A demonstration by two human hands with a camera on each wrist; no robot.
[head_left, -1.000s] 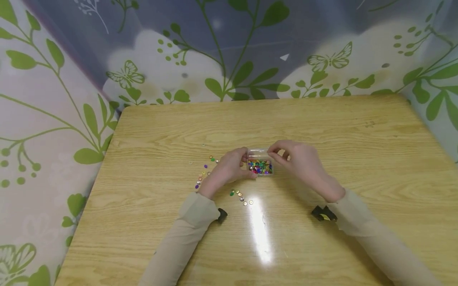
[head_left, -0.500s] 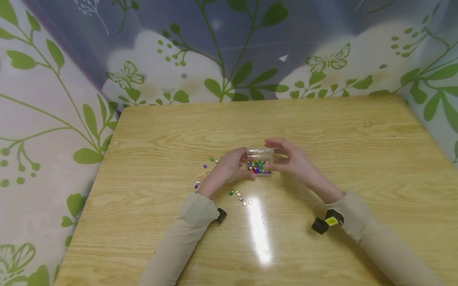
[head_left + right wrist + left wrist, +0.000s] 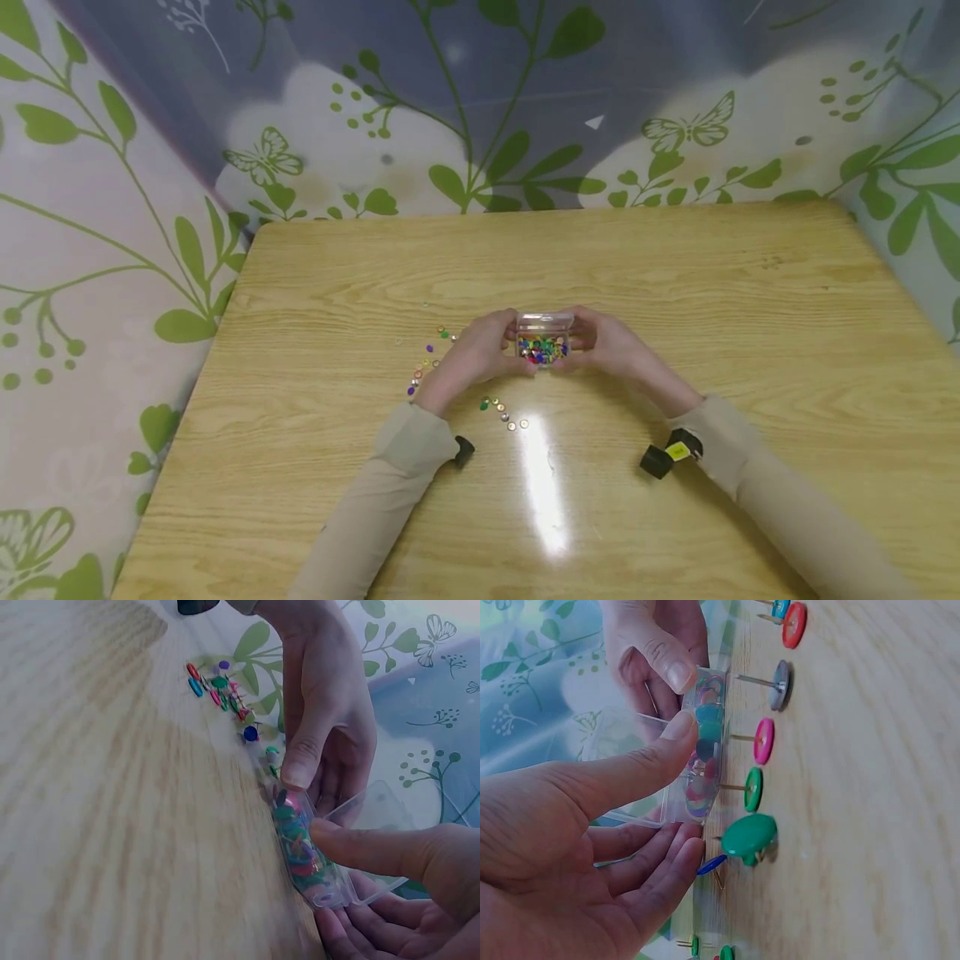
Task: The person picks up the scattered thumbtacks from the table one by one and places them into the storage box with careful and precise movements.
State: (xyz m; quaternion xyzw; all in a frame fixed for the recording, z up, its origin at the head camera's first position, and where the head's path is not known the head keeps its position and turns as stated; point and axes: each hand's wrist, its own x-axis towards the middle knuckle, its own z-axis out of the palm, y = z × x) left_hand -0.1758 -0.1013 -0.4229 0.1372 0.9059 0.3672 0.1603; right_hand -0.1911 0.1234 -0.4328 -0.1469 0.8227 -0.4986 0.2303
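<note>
A small clear plastic box full of colourful thumbtacks stands on the table between both hands, its hinged lid raised at the far side. My left hand grips the box's left end, thumb at the front and fingers behind. At the opposite end my right hand holds it the same way. Through the front wall the left wrist view shows tacks heaped inside. Loose thumbtacks, among them a green thumbtack, lie near the left hand. Fingers behind the box are partly hidden.
More thumbtacks lie scattered in front of the box, and another group is to its left. The wooden table meets a leaf-patterned curtain at the back. A black wrist camera sits beside the right sleeve.
My right hand has left the lid's right edge, spread its fingers, then come down to grip the box's right end. The left hand keeps its hold on the left end.
</note>
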